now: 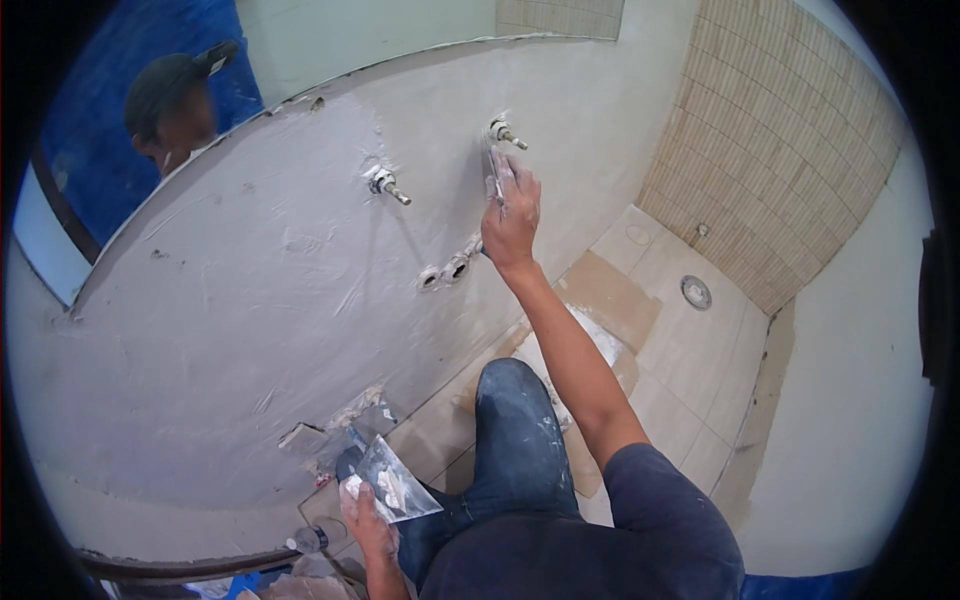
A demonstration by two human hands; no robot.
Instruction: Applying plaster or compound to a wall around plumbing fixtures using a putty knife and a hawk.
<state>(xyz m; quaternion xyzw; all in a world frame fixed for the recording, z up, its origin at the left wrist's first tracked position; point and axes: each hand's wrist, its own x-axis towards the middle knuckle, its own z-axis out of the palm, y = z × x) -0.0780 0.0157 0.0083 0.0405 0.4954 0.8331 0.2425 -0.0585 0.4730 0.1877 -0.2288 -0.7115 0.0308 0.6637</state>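
My right hand reaches up to the plastered wall. It is closed around a putty knife, seen nearly edge-on, its blade by the wall just under a valve stem. A second valve stem sticks out further left. Below my hand, a row of round pipe openings sits in the wall. Low at the left, my left hand grips a wide flat metal blade in front of my knee. White plaster is heaped on that blade; its handle is hidden.
A mirror tops the wall, reflecting a person in a cap. A rough wall cutout lies near the floor. Cardboard and a white-smeared sheet cover floor tiles near a round drain. A clear plastic bottle lies lower left.
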